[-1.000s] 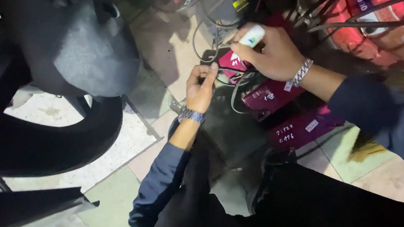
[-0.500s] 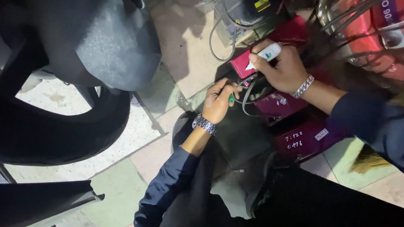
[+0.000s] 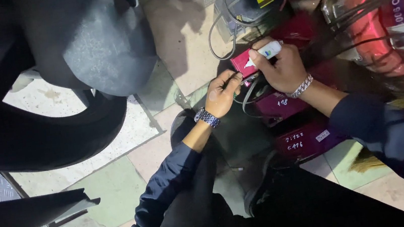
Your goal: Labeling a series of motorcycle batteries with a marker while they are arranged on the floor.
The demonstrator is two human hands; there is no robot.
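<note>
Head view: right hand (image 3: 283, 71) grips small white device (image 3: 268, 50), fingers wrapped around it, above stack of magenta batteries (image 3: 282, 107). Left hand (image 3: 221, 93) pinches thin cable (image 3: 248, 93) between fingertips, just beside right hand. Watch (image 3: 206, 117) on left wrist, bracelet (image 3: 299, 86) on right. Dark tyre (image 3: 37, 132) well apart, on tiled floor (image 3: 114, 184).

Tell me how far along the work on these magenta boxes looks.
Done: nothing visibly finished; the magenta boxes lie in a row on the tiled floor. In hand: the right hand holds a small white device at the top box, while the left hand pinches a thin cable there. Left: cannot tell for the lower boxes.
</note>
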